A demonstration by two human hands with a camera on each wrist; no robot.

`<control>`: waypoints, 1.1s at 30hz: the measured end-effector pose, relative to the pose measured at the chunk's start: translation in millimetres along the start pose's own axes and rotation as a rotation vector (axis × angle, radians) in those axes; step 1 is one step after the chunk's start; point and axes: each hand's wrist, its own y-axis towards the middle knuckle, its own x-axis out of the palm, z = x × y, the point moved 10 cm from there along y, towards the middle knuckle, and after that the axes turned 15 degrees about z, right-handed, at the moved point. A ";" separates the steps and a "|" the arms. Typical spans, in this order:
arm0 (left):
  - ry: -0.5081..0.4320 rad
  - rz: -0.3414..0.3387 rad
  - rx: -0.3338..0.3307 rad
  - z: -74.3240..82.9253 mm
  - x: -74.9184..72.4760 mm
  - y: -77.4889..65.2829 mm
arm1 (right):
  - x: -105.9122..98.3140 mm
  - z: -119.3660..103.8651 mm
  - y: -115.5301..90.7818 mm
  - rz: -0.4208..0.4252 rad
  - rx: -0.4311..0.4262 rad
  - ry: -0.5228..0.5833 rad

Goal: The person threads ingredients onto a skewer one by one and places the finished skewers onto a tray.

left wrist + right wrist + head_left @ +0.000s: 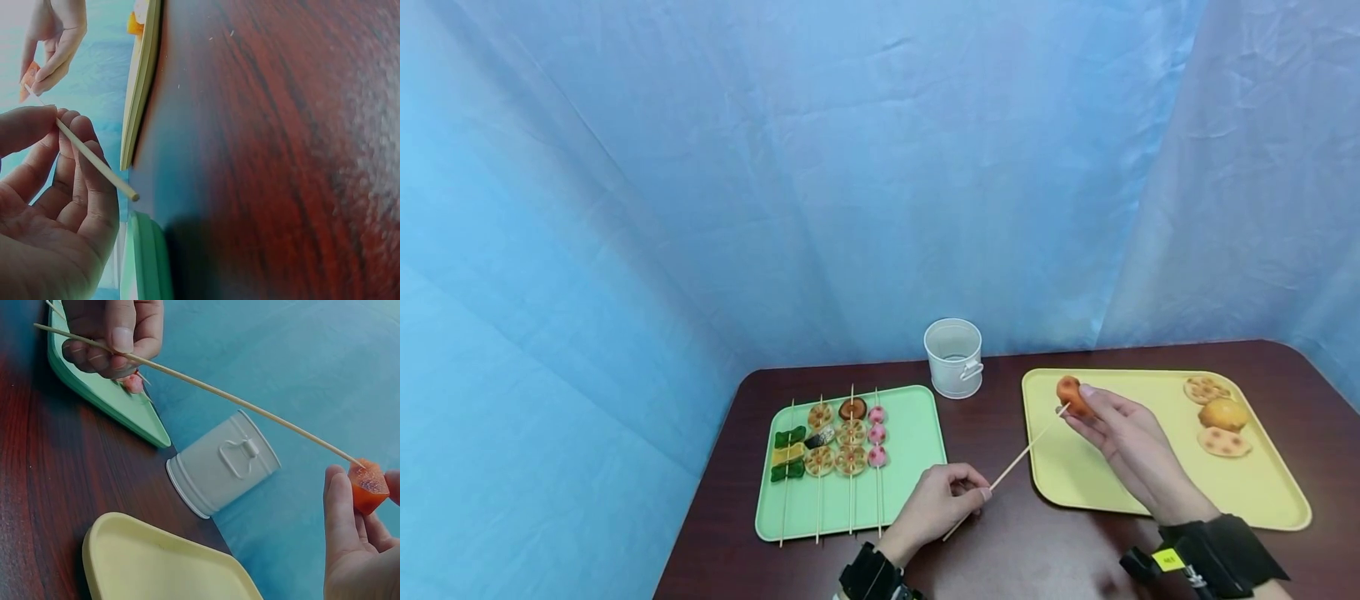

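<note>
My left hand (936,507) pinches a thin wooden skewer (1021,454) between thumb and fingers, near its lower end. The stick slants up to the right, its far tip right at an orange food chunk (1072,395). My right hand (1138,454) holds that chunk between thumb and fingertips, above the left part of the yellow tray (1112,492). In the right wrist view the orange chunk (369,495) shows a speckled face, and the skewer (250,407) meets its upper edge. The skewer's blunt end (132,195) sticks out below the fingers in the left wrist view.
Several loaded skewers lie on a green tray (917,417) at left, with pink balls (877,434) nearest the middle. A white bucket (953,367) stands behind, between the trays. Lotus slices (1206,389), a yellow lump (1223,414) and a spotted oval piece (1224,442) lie on the yellow tray's right.
</note>
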 end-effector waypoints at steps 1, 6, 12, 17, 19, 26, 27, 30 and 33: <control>0.000 0.002 0.002 -0.1 0.0 -0.2 | 0.8 0.2 -0.2 -0.003 0.000 0.002; 0.000 0.005 -0.013 -2.7 0.2 0.1 | 2.2 0.3 -0.1 -0.004 -0.012 -0.009; -0.005 -0.001 -0.034 -6.2 1.1 0.6 | 2.8 -1.4 -0.4 -0.013 -0.049 -0.030; -0.015 0.029 -0.028 -4.9 -0.6 0.4 | 5.0 -4.4 -2.9 -0.016 -0.132 -0.131; -0.030 0.051 -0.039 -4.2 -1.9 0.3 | 6.4 -3.9 -3.8 -0.006 -0.161 -0.185; -0.132 0.138 -0.049 2.9 -4.3 0.5 | 11.4 3.7 -4.2 0.026 -0.183 -0.255; -0.147 0.144 -0.055 3.0 -3.6 0.4 | 11.8 5.1 -4.4 0.031 -0.181 -0.264; -0.189 0.155 -0.074 3.6 -0.5 0.5 | 13.0 10.3 -5.4 0.050 -0.169 -0.294; -0.221 0.160 -0.089 4.1 3.2 0.8 | 14.9 15.7 -6.9 0.076 -0.154 -0.346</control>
